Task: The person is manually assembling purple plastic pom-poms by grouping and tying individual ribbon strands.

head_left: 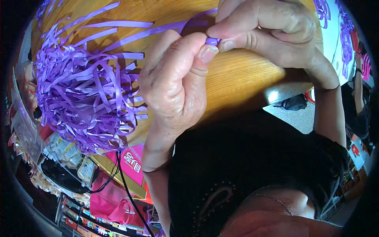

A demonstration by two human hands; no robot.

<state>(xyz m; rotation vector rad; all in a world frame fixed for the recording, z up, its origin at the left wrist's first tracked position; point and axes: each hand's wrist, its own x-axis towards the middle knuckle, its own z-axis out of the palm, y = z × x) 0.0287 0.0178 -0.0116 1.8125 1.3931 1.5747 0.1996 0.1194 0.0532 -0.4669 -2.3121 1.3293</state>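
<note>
Close together above the wooden table, my two hands pinch a small folded piece of purple ribbon between thumbs and forefingers. My left hand grips its left side, and my right hand grips its right side. Most of the folded piece is hidden by the fingertips. To the left of my left hand lies a big tangled heap of purple ribbon strips. Several loose strips stretch from the heap across the tabletop toward my hands.
More purple ribbons hang over a white surface at the far right. A black cable runs down past the table's left edge. Below that edge are a pink bag and clear plastic packages. Another person's arm shows at the right rim.
</note>
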